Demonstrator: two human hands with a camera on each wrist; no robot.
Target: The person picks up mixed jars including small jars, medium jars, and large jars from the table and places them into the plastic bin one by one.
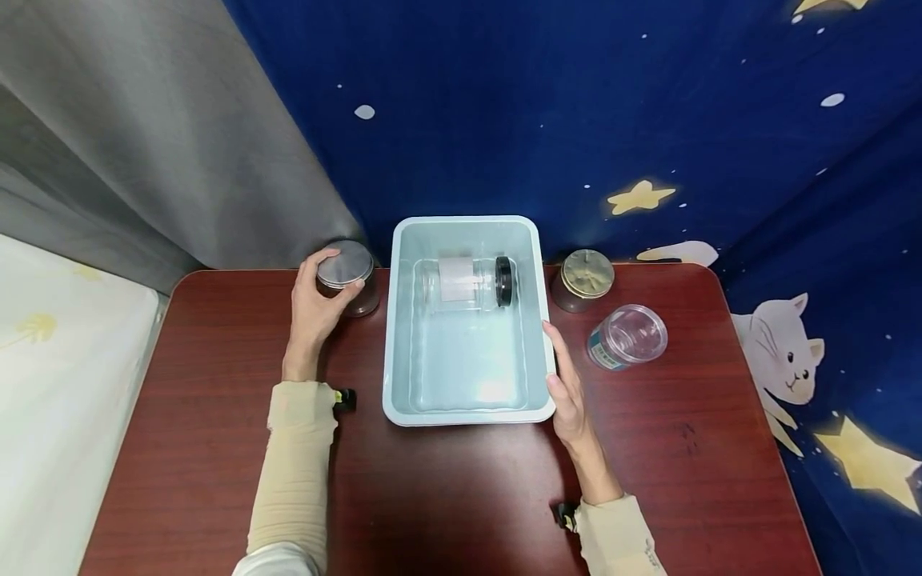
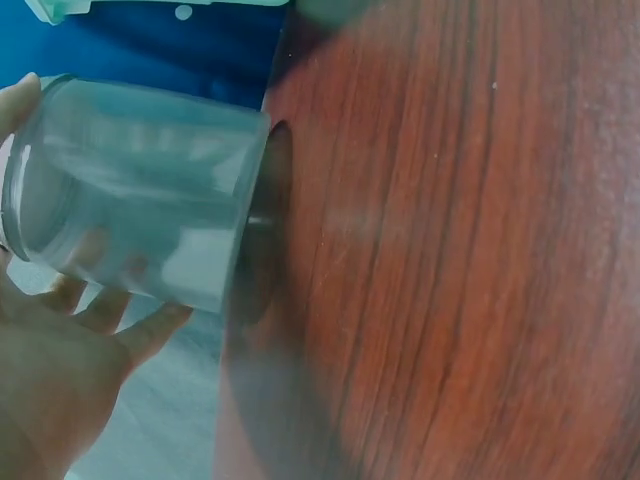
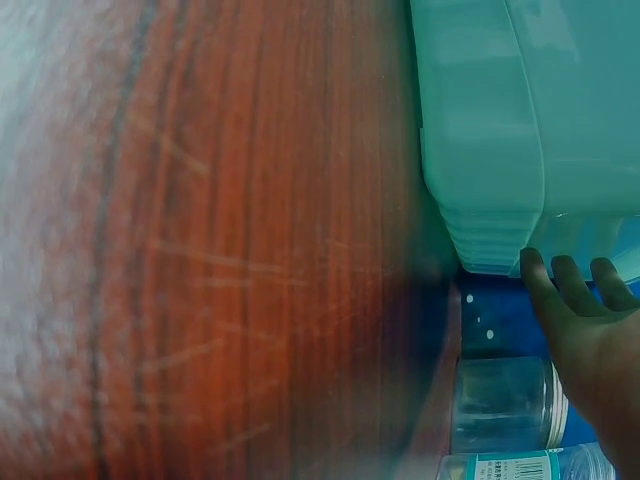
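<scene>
Left side: your left hand (image 1: 311, 310) is curled round the see-through, cylindrical jar with a round grey lid (image 1: 349, 268), thumb and fingertips on opposite sides near the top — the grip spread to the jar's width. The jar is at the tabletop's far edge, left of centre in the upper half of the head view. It points lid up, long axis upright, base toward the red-brown wooden tabletop (image 1: 446, 504); whether the base touches, you cannot tell from the left wrist view.

Governing relation, as judged: the light-blue rectangular plastic tray (image 1: 468, 418) lies just right of the gripped jar, its left wall between, so a sideways carry calls for lift over that rim. Your left hand is the nearer one.

Your right hand (image 1: 569, 400) rests its extended fingers on the tray's outer right wall, gripping no jar. The tray's long axis runs up the frame.

Inside, upper part: a clear jar with a black lid (image 1: 461, 282) on its side, axis left-to-right, lid pointing right.

Outermost, right of the tray: a gold-lidded jar (image 1: 585, 276) and a clear teal-labelled jar (image 1: 628, 334), both standing.
</scene>
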